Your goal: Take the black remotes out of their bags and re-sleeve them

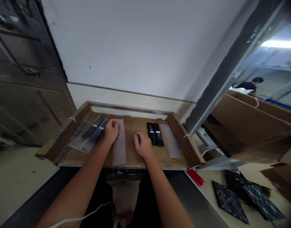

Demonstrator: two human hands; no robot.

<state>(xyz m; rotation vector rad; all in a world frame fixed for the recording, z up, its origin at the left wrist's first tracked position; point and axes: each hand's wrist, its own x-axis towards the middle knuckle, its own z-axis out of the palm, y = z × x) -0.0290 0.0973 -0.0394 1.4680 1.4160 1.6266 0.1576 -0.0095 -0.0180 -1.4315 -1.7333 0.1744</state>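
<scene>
A long, flat, milky translucent plastic sleeve (119,145) lies lengthwise near the middle of a shallow brown cardboard tray (133,152), with no dark contents showing through it. The left hand (111,130) is at its upper left edge, fingers curled with the tips drawn together; whether they pinch the plastic cannot be told.

Just left of this sleeve, partly behind the left forearm, dark elongated objects with white bands (94,129) lie inside clear, crinkled plastic bags (82,144). These are the only ones seen in plastic, and whether the bags are sealed cannot be made out.

On the other side, two slim black objects with white bands (154,134) lie side by side on the cardboard, uncovered. The right hand (142,144) is just left of them, its fingers curled in over the tray; nothing shows in its grip, and whether the fingertips meet cannot be told. To the right of the black pair, near the tray's side wall, lies a second milky flat sleeve (170,141), also with nothing dark visible inside. So the tray shows bagged objects on the left, two bare ones on the right and two flat sleeves that look unfilled.

Farther out, a red piece of material (195,178) and dark patterned pieces (229,201) lie to the right, below a large open cardboard box (252,126). Beyond the box is another person (248,86).
</scene>
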